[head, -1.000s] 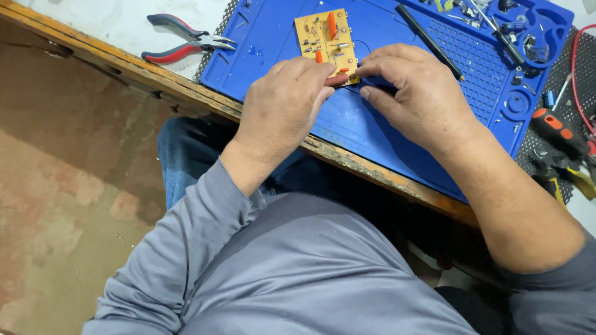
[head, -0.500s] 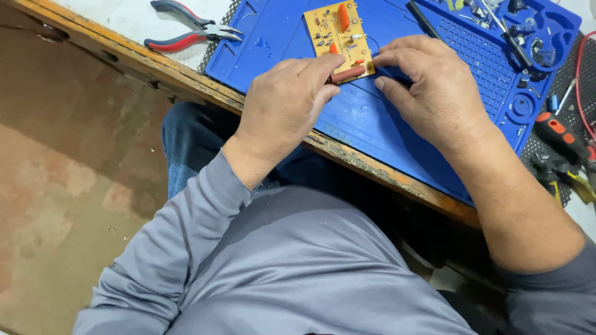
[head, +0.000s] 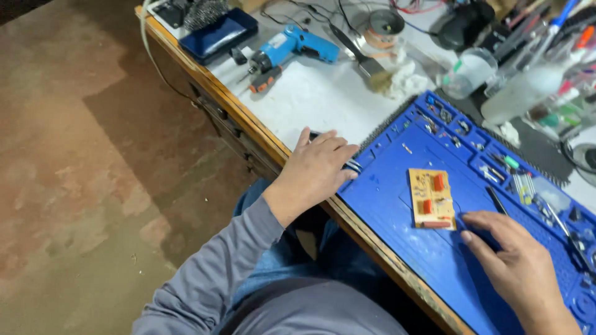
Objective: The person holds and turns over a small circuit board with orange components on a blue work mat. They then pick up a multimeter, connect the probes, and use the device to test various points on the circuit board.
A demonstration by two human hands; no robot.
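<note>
A small tan circuit board (head: 431, 198) with orange parts lies flat on the blue work mat (head: 397, 192). My left hand (head: 320, 167) lies on the white tabletop just left of the mat. It covers a pair of pliers (head: 352, 165), fingers curled over them, so only the tips of the handles show. My right hand (head: 515, 263) rests on the mat just right of and below the board. Its fingertips almost touch the board's corner and hold nothing. A thin black tool (head: 496, 200) lies beside that hand.
A blue electric screwdriver (head: 292, 46), a dark blue case (head: 217, 34), a brush (head: 366, 62) and a clear bottle (head: 521, 93) crowd the far tabletop. The mat's compartments (head: 496, 167) hold small parts. The wooden table edge (head: 248, 127) runs diagonally above bare floor (head: 74, 186).
Both hands have let go of the circuit board. My left hand moved left off the mat onto the pliers. The view swung left and now shows more of the table.
</note>
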